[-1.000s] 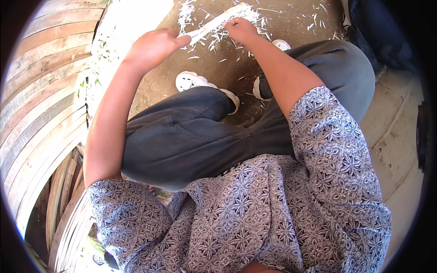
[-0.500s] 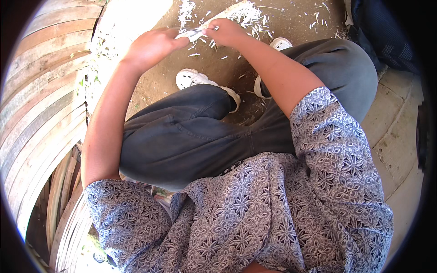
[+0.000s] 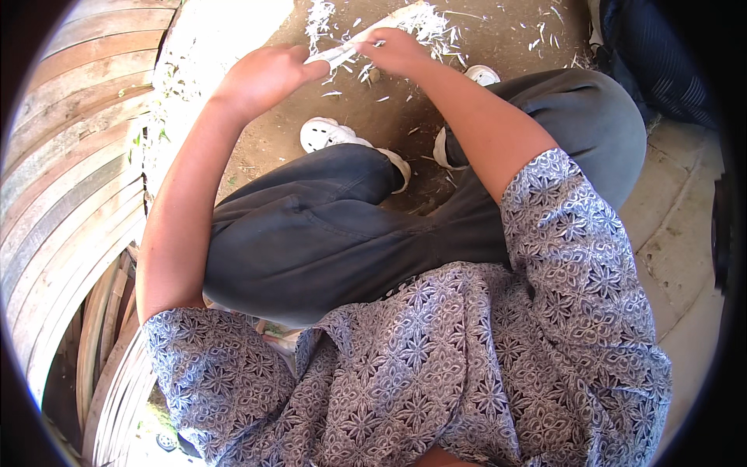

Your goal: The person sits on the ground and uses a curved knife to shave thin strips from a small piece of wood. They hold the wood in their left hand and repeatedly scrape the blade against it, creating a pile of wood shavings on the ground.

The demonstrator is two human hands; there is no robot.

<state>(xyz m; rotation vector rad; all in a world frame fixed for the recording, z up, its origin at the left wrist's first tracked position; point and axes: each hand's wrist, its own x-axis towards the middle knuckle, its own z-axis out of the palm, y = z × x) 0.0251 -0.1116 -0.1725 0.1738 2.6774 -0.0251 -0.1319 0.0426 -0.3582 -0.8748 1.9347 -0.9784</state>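
My left hand [image 3: 268,76] is closed at the near end of a long pale wooden strip [image 3: 338,54], its thumb lying along it. The strip slants up and away to the right, with its far part above the ground. My right hand [image 3: 395,53] bends over the strip a short way from my left, its fingers pinched. In that grip is a thin, blade-like tool; its handle is hidden by the fingers. Curled white shavings [image 3: 436,35] lie in a heap around the strip's far end.
Brown ground [image 3: 373,105] holds scattered chips. My white clogs [image 3: 327,134] and dark trousers [image 3: 311,226] are below my hands. Curved wooden slats [image 3: 85,148] line the left. A dark bag-like thing [image 3: 657,62] stands at the upper right beside pale paving [image 3: 677,218].
My right hand has shifted slightly right and up along the strip, widening the gap between my hands. My left hand stays nearly in place.
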